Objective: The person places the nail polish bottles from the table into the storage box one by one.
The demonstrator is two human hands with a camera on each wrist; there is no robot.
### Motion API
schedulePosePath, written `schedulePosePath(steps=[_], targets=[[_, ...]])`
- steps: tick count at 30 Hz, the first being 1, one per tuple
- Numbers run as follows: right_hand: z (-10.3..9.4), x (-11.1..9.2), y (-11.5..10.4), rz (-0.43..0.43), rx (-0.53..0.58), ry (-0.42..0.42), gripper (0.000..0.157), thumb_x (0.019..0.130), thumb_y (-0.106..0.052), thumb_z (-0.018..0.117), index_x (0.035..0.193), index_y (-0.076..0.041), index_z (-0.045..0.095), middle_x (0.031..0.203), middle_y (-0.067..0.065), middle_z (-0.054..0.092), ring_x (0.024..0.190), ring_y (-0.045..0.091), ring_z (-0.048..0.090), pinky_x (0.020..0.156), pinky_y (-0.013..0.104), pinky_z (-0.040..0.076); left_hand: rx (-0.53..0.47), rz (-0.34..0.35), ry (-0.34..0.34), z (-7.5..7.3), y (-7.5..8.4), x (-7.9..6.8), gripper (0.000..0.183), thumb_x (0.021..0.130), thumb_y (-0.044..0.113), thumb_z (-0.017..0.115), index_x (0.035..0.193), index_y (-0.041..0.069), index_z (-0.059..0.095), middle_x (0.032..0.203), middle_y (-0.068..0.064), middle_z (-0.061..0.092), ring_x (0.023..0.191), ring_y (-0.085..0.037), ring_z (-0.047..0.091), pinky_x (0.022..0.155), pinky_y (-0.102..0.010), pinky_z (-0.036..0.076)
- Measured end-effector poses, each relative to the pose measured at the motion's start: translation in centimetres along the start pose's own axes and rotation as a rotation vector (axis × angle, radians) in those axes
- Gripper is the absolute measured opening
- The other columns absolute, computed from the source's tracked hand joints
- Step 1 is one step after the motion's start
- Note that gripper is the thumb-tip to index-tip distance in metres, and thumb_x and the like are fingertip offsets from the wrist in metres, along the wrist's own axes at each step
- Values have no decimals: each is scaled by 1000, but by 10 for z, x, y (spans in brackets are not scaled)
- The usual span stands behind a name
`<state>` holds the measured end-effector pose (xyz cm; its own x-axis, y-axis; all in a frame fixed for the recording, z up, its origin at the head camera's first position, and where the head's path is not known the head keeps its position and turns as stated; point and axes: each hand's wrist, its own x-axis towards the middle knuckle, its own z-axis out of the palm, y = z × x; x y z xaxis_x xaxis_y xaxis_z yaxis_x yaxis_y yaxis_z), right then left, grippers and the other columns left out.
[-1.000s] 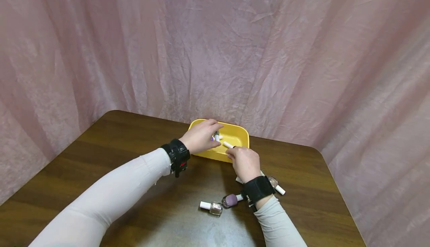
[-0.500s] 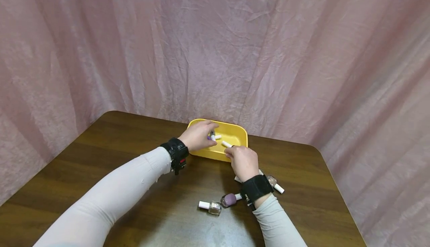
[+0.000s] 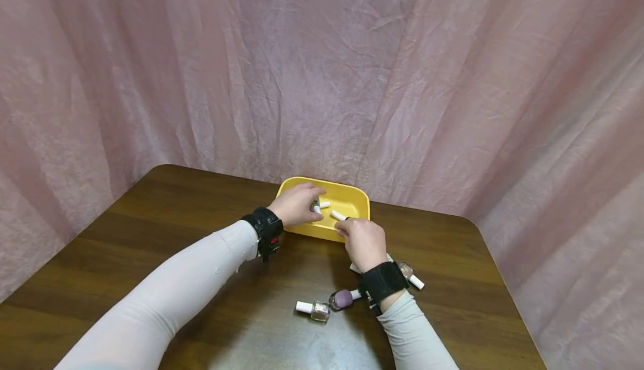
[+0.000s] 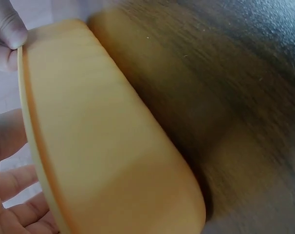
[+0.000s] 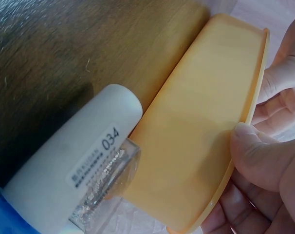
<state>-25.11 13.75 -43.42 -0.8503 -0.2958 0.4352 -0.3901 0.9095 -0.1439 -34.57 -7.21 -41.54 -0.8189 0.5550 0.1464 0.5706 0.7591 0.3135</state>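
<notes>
where the left hand (image 3: 296, 204) half-hides a bottle (image 3: 316, 209) at its three o'clock, grip is indeterminable; right hand (image 3: 364, 241) pinches the tray (image 5: 186, 112) rim.

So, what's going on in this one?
A person is busy at a yellow tub. The right grip pinches its near rim; the left grip is over the tub, by a white-capped bottle; whether it holds it is unclear. Another white cap shows inside, and several more bottles lie on the table, outside the tub.

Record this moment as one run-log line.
left hand: inside yellow tray, at white-capped bottle, grip unclear | right hand: grips tray's near rim | table: purple bottle, nearest glitter bottle lying
</notes>
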Motion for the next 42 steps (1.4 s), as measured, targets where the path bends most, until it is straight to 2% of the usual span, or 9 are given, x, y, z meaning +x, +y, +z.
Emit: schedulePosePath(steps=[18, 32, 42], targets=[[-2, 1, -2, -2, -12, -13, 10, 95, -15, 88, 103, -20, 88, 93, 0, 81, 79, 28, 76, 66, 46, 58, -18, -53, -46, 11, -13, 4, 63, 95, 33, 91, 148, 7, 68, 139, -13, 70, 126, -28, 65, 108, -46, 53], [-1, 1, -2, 6, -14, -17, 10, 94, -16, 89, 103, -20, 88, 93, 0, 81, 78, 27, 75, 65, 45, 57, -20, -51, -66, 14, -13, 8, 60, 94, 32, 92, 144, 8, 71, 132, -12, 71, 119, -28, 66, 102, -47, 54], [-2, 0, -1, 1, -9, -17, 9, 94, -16, 89, 102, -20, 88, 92, 0, 80, 78, 28, 75, 64, 45, 57, -24, -43, -70, 16, -14, 7, 59, 94, 32, 92, 144, 9, 72, 133, -11, 70, 121, -28, 65, 103, -47, 54]])
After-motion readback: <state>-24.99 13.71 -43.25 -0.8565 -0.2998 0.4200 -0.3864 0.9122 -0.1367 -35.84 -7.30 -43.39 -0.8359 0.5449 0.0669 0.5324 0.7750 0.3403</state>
